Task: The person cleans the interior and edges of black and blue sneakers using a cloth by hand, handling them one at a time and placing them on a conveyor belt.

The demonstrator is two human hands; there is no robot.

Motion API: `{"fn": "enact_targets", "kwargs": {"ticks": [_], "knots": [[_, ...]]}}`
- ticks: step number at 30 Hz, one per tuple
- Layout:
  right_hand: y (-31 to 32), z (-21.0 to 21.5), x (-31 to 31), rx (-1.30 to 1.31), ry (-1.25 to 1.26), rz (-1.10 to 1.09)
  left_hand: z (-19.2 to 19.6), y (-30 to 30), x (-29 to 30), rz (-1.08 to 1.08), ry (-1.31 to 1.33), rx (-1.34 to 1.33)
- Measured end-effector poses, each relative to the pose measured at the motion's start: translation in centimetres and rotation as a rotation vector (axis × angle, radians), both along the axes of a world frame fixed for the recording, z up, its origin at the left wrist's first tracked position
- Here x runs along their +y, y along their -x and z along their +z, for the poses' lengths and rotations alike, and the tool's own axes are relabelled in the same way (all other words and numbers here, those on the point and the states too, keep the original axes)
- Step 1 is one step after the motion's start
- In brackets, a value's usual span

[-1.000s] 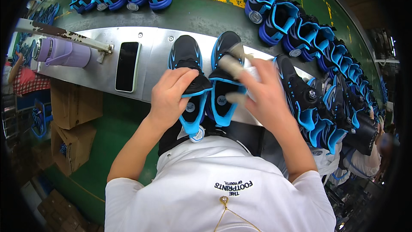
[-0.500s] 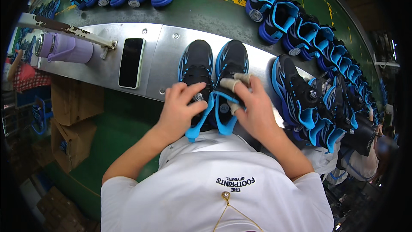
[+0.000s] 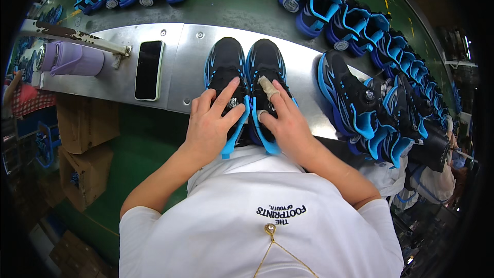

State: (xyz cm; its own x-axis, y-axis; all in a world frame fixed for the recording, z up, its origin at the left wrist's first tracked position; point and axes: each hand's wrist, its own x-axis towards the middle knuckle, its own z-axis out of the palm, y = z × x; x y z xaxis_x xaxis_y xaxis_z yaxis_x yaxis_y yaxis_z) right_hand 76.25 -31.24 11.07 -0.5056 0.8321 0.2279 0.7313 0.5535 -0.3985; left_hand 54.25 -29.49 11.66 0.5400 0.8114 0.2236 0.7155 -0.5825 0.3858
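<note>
Two black sneakers with blue trim, a left one point(image 3: 225, 59) and a right one point(image 3: 265, 56), lie side by side on a metal bench, toes pointing away from me. My left hand point(image 3: 208, 123) grips the left sneaker over its upper. Its index finger stretches along the tongue, and its thumb is by the blue collar, with a round dial between them. My right hand point(image 3: 288, 123) holds the right sneaker, pale covers on some fingertips. Its thumb is at the collar opening and its fingers lie over the upper, hiding part of it.
A phone point(image 3: 150, 69) and a lilac bottle point(image 3: 77, 59) lie on the metal bench point(image 3: 177, 67) to the left. More sneakers point(image 3: 350, 92) crowd its right end. Beyond it run rows of matching shoes point(image 3: 355, 23). Cardboard boxes point(image 3: 85, 128) stand at lower left.
My right hand has shifted toward the left hand, its fingers now lying further along the right sneaker. The left index finger reaches further up the tongue. The whole view has shifted slightly.
</note>
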Motion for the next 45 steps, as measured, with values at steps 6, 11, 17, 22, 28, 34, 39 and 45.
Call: {"fn": "enact_targets", "kwargs": {"ticks": [6,11,17,22,28,34,39,45], "knots": [[-0.5,4.9,1.3,0.338,0.095,0.002,4.2,0.6,0.4,-0.029,0.241,-0.165],[0.7,0.5,-0.2,0.048,-0.009,-0.096,0.8,-0.9,1.2,0.114,0.055,-0.204],[-1.0,2.0,0.8,0.323,0.228,0.016,0.6,-0.3,1.1,0.106,0.062,-0.244],[-2.2,3.2,2.0,0.248,0.138,0.041,1.5,-0.3,1.6,0.074,0.100,-0.203],[-1.1,3.4,0.4,0.287,0.343,-0.230,1.3,1.0,2.1,-0.017,0.269,-0.342],[1.7,0.8,-1.3,0.424,0.145,-0.372,1.5,0.0,1.5,0.141,0.265,-0.330],[0.3,2.8,-0.7,0.184,0.059,-0.215,1.4,0.0,1.2,0.179,0.241,-0.286],[-1.5,2.0,0.6,0.188,0.032,-0.026,1.6,0.6,1.6,0.072,0.272,-0.356]]}}
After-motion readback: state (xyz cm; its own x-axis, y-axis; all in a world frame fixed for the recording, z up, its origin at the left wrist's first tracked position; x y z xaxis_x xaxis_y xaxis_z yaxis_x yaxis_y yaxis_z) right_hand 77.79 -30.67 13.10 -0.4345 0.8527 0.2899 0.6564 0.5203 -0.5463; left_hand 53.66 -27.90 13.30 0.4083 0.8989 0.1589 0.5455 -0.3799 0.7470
